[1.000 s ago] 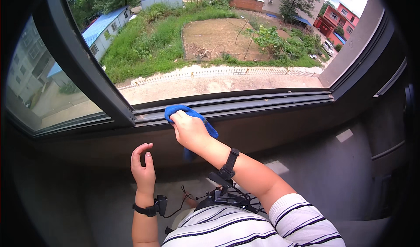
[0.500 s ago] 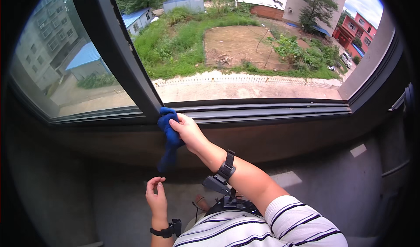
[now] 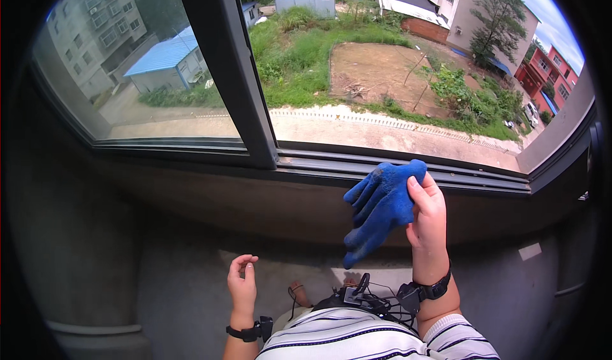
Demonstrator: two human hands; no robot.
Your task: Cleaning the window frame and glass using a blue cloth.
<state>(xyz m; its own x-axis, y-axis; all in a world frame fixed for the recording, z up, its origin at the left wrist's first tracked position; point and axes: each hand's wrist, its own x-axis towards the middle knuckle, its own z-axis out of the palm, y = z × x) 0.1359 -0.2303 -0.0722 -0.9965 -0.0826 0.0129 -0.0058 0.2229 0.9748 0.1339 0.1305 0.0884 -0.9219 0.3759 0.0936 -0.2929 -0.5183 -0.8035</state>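
Note:
A blue work glove hangs from my right hand, its limp fingers drooping to the left and down. Thumb and fingers of that hand pinch the glove near its upper right corner. Dark smudges show on the blue fabric. Behind the glove runs the window's lower track, which the glove partly covers. Lower down and to the left, my left hand is held in the air with nothing in it. Its fingers are loosely bent, with the thumb apart from them.
A dark upright window frame borders the glass pane on the left. Through the opening on the right, a yard with grass and buildings shows outside. Below the sill is a grey wall. Cables lie at my waist.
My right hand has carried the glove rightward along the track, away from the upright frame, and the glove has spread out. My left hand has shifted slightly right. The whole view has turned.

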